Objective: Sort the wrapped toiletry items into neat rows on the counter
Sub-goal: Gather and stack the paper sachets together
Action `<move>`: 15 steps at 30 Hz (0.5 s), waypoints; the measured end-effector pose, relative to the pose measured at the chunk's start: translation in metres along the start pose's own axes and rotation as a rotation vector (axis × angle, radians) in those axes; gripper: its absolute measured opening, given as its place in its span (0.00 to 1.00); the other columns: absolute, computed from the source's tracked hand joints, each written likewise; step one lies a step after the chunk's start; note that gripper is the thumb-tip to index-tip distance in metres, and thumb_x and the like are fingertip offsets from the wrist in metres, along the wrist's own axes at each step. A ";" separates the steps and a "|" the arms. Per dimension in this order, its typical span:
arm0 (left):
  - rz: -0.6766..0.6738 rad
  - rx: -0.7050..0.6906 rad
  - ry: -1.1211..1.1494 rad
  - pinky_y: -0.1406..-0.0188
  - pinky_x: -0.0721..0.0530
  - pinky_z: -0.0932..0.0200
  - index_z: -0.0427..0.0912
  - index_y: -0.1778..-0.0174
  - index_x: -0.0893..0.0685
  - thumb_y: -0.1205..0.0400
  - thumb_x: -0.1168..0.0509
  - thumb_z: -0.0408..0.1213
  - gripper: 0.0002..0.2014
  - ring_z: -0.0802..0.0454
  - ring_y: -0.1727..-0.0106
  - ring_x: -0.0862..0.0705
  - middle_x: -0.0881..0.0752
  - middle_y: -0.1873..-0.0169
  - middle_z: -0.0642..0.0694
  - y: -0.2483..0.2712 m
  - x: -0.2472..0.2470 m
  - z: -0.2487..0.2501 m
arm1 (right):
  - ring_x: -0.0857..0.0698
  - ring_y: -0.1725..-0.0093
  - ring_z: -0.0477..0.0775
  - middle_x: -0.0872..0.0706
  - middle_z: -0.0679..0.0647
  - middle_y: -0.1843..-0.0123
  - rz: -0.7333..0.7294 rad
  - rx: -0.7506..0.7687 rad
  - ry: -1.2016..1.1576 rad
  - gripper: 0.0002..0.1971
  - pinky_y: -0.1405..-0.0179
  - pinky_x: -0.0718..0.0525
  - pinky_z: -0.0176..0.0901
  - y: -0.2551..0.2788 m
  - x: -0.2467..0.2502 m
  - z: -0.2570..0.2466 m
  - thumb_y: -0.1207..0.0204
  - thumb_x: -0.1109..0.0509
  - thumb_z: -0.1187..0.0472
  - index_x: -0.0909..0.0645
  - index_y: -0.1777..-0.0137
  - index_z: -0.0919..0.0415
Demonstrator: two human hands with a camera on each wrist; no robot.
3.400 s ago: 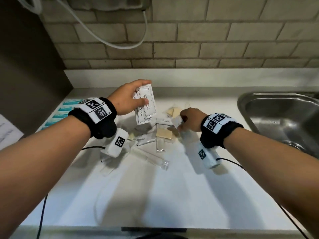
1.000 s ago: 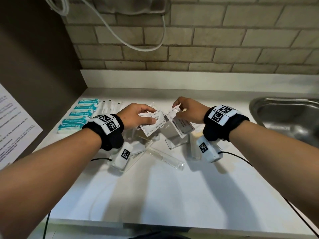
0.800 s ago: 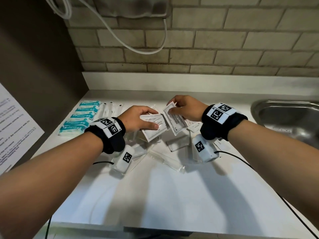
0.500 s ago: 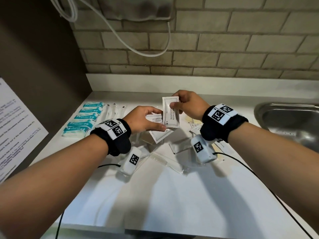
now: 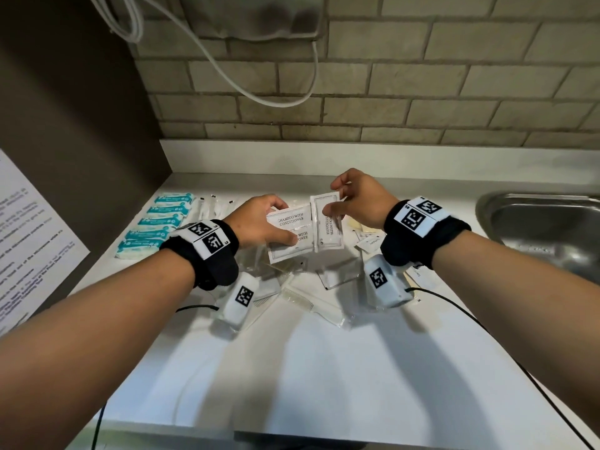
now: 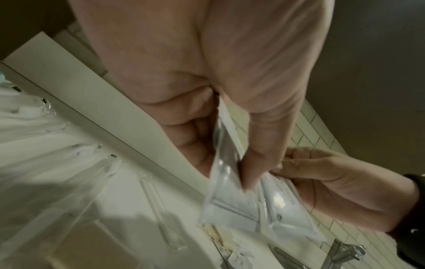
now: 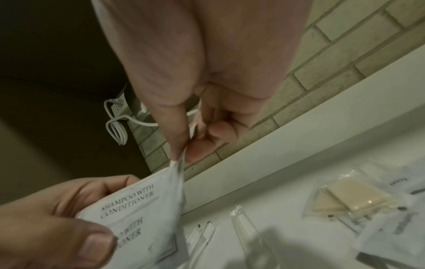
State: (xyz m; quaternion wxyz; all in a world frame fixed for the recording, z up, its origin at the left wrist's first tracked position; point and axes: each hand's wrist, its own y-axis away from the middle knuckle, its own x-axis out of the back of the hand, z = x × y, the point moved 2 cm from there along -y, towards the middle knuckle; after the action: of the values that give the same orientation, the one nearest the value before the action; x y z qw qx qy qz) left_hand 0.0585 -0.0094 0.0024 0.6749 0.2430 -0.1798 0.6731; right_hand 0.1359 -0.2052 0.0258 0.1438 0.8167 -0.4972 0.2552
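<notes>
My left hand holds a small stack of white "shampoo with conditioner" sachets above the counter, thumb on the front, fingers behind. My right hand pinches the top of one more such sachet, upright and edge to edge with the stack's right side. The right wrist view shows that pinch at the single sachet's top corner and the stack in the left hand. On the left, teal wrapped bars lie in a row, with clear-wrapped sticks beside them.
Under my hands lies a loose pile: a wrapped comb, flat clear packets, a wrapped beige soap. A steel sink is at the right. A printed sheet hangs on the left wall. A white cable loops overhead.
My right hand picked a sachet from the pile, lifted it, turned it upright and brought it against the stack in my left hand. The left hand lowered slightly.
</notes>
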 end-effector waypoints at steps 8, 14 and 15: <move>0.074 -0.075 0.062 0.58 0.20 0.69 0.49 0.54 0.11 0.27 0.23 0.34 0.08 0.61 0.65 0.15 0.10 0.62 0.53 -0.001 0.002 0.002 | 0.18 0.67 0.38 0.11 0.50 0.61 -0.218 0.082 0.054 0.05 0.58 0.19 0.28 0.011 0.000 -0.015 0.25 0.24 0.63 0.10 0.51 0.61; -0.022 -0.034 0.238 0.64 0.12 0.58 0.48 0.41 0.15 0.17 0.32 0.34 0.10 0.52 0.61 0.10 0.09 0.57 0.46 0.001 -0.003 0.009 | 0.21 0.69 0.41 0.17 0.45 0.66 -0.161 0.154 0.189 0.08 0.64 0.21 0.28 0.007 -0.006 -0.025 0.30 0.20 0.63 0.10 0.51 0.59; -0.058 -0.009 0.310 0.68 0.10 0.56 0.47 0.38 0.18 0.15 0.36 0.34 0.11 0.46 0.60 0.08 0.09 0.54 0.43 0.003 -0.006 0.012 | 0.22 0.69 0.42 0.17 0.46 0.66 -0.121 0.165 0.202 0.09 0.62 0.21 0.32 0.005 -0.006 -0.026 0.32 0.19 0.63 0.11 0.52 0.58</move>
State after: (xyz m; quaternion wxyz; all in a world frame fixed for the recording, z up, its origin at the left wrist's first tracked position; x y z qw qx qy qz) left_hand 0.0566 -0.0212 0.0096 0.7148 0.1385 -0.0693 0.6819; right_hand 0.1219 -0.1909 0.0436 0.1406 0.8243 -0.4075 0.3670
